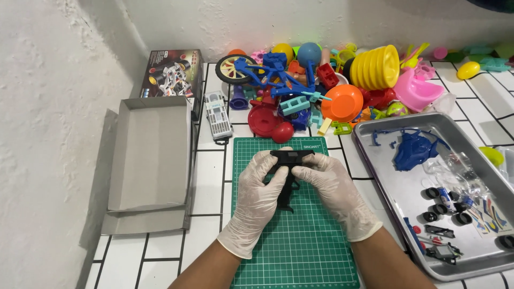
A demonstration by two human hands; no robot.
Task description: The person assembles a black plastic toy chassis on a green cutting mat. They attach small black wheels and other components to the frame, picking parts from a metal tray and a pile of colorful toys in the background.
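the left hand [256,200] and the right hand [333,191] both wear thin white gloves. together they hold 1 black plastic part [288,171] just above the green cutting mat [300,251]. the fingers of each hand are curled and pinch the top of the black part from both sides. the thin lower end of the part hangs down between the 2 hands, near the mat.

the mat lies on a white tiled table [209,182]. to the left of the mat is an open grey cardboard box [150,160], and behind it stands a printed toy box [172,72]. a small grey and white toy piece [217,115] lies beside the open box.

behind the mat is a big pile of bright toys. in it are a blue toy bike [273,72], a red ball [282,132], an orange bowl [342,103] and a stack of yellow cups [377,67].

to the right of the mat sits a metal tray [375,176]. inside it are a blue toy car shell [412,151], some little black wheels [441,206] and a sheet of stickers [490,214].
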